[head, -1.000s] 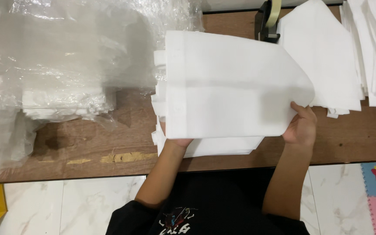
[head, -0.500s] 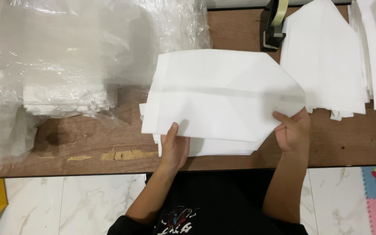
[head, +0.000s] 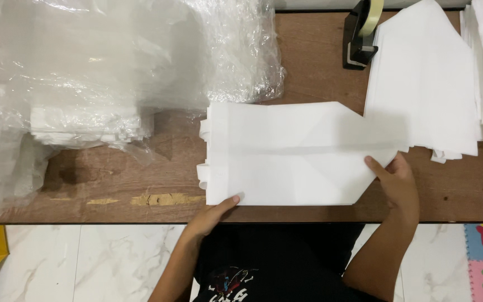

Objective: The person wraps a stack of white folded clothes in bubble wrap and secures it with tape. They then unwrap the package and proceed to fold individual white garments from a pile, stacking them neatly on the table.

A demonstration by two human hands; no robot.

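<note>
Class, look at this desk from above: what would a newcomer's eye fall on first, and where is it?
First, the large folded white paper sheet at the middle of the brown wooden table, with the left hand at its near edge and the right hand at its right corner. Next, the crumpled clear plastic wrapping heaped on the left.

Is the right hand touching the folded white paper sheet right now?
Touching. The head view shows the right hand with its fingers resting on the folded white paper sheet at its right edge.
</note>
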